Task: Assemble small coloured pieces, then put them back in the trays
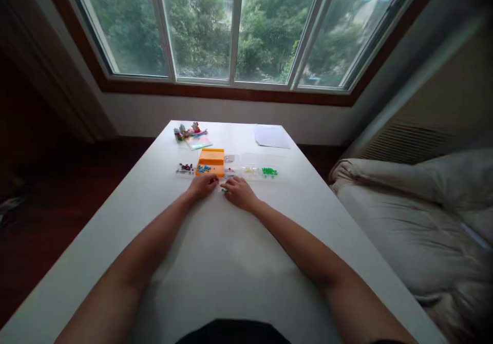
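Observation:
My left hand (203, 186) rests on the white table just in front of an open orange box (211, 161), its fingers curled together at the tips. Whatever they hold is too small to make out. Beside it, my right hand (240, 192) lies with bent fingers pointing left, close to the left fingertips. A few small green pieces (224, 190) show at the right fingertips; whether any is gripped cannot be seen. Small blue pieces (204, 169) lie in the orange box's near half.
Clear trays hold dark brown pieces (186, 168) left, yellow pieces (249, 170) and green pieces (269, 171) right. Farther back are colourful figurines (195, 127), a shiny pastel sheet (198, 142) and white paper (272, 136). A pale sofa (385, 221) stands right of the table (227, 272).

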### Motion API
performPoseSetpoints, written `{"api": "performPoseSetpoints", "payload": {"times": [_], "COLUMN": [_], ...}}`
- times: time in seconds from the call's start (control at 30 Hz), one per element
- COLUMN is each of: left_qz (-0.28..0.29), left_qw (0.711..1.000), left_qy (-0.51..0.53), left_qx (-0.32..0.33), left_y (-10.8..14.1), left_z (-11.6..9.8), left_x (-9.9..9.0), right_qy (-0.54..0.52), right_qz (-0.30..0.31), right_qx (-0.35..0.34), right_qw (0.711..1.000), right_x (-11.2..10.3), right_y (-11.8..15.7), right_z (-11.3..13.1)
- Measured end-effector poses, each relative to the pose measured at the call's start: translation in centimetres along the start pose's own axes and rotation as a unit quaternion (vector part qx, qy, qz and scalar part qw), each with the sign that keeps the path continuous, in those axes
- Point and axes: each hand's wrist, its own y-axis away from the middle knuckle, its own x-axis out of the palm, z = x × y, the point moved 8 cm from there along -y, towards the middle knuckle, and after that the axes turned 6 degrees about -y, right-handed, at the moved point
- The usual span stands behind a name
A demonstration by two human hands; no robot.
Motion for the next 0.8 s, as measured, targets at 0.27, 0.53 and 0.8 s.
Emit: {"api": "performPoseSetpoints", "payload": {"times": [0.27,0.53,0.8], "left_qz": [0.007,0.003,0.003], "left_qw": [1.0,1.0,1.0], "left_qy": [-0.01,-0.024,-0.022], "left_qx": [-0.005,-0.002,-0.006], "left_y": [0.1,0.1,0.1], "left_z": [-0.2,-0.1,-0.1], "left_x": [-0.4,-0.5,-0.5], "right_qy": [0.0,-0.004,0.002], "right_qz": [0.013,0.006,0.02], "right_qx": [-0.003,0.003,0.013], "right_qw": [1.0,1.0,1.0], "right_x": [0.2,-0.5,-0.1], "right_y": [-0.1,-0.1,-0.2], "right_z": [-0.1,-0.3,-0.4]}}
